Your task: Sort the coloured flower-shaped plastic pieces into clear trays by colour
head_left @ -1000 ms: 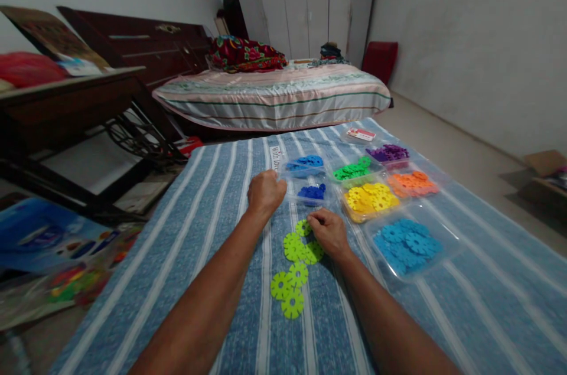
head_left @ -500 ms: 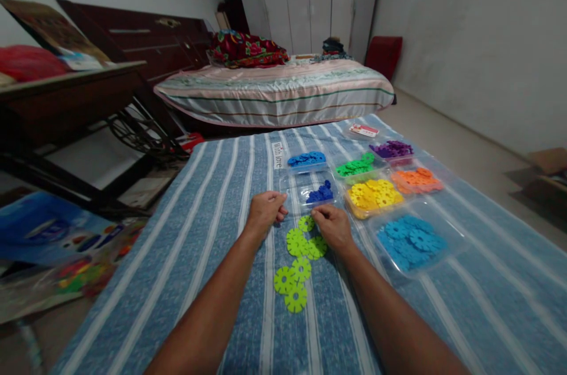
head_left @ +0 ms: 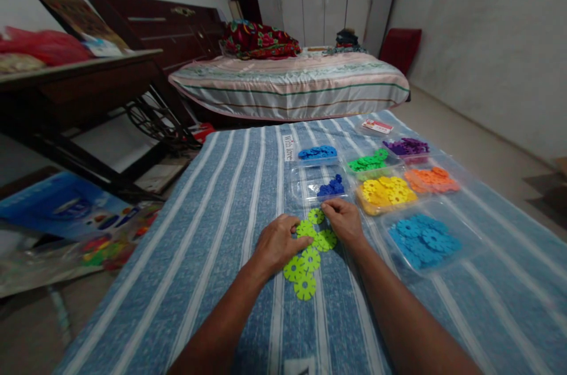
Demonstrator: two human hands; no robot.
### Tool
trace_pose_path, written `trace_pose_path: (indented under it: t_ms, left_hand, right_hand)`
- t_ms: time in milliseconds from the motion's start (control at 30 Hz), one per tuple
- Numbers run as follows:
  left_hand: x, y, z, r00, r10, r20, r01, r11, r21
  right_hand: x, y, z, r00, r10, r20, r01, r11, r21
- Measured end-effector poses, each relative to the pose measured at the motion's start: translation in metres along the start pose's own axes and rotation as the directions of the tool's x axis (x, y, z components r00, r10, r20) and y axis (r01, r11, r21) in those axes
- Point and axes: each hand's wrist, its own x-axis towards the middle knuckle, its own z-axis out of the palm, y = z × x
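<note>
Several lime-green notched plastic discs [head_left: 305, 286] lie in a loose cluster on the striped blue cloth [head_left: 212, 245]. At the cluster's left side, my left hand [head_left: 278, 244] has its thumb stretched over a disc, with the other fingers curled at that disc's upper edge. Thumb and forefinger are apart, with the disc showing between them. My right hand [head_left: 344, 221] is pinched closed at the right edge of the farthest lime disc [head_left: 316, 216]. Its fingertips partly hide the contact. Just beyond is a clear tray [head_left: 305, 177] holding dark blue discs [head_left: 331, 186].
Clear trays to the right hold yellow [head_left: 387, 191], orange [head_left: 433, 179], green [head_left: 368, 161], purple [head_left: 407, 147] and light blue discs [head_left: 423, 239]. Another blue pile [head_left: 318, 153] sits farther back, near a small card [head_left: 377, 126]. A bed [head_left: 287, 85] stands beyond.
My left hand has moved right and nearer me, from beside the dark blue tray onto the lime discs. My right hand keeps its place by the farthest disc. The whole view has shifted slightly.
</note>
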Motion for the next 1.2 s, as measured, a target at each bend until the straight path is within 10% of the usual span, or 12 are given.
trace_pose_path:
  t_ms: [200,500,900,1100,1200]
  left_hand:
    - [-0.006,0.007,0.005,0.999,-0.017,0.049,0.014,0.998,0.062]
    - [-0.005,-0.008,0.007,0.987,-0.129,0.097,0.155,0.922,-0.354]
    - [0.012,0.008,-0.029,0.992,-0.124,0.031,0.122,0.844,-0.522]
    - [0.067,0.032,-0.058,0.982,0.019,-0.190,-0.048,0.988,-0.150]
    - [0.098,0.044,-0.060,0.992,0.097,-0.082,-0.082,0.982,0.170]
  right_hand:
    - [-0.001,-0.003,-0.002,1.000,-0.008,-0.005,0.008,1.000,-0.003]
    - [-0.001,-0.003,-0.001,1.000,0.000,0.002,0.000,1.000,-0.018]
    - [-0.001,-0.004,0.001,1.000,0.025,-0.001,-0.025,1.000,-0.016]
    - [-0.001,-0.007,0.001,1.000,0.019,0.012,-0.018,1.000,-0.013]
    - [-0.001,-0.008,0.000,1.000,0.020,0.011,-0.020,1.000,-0.002]
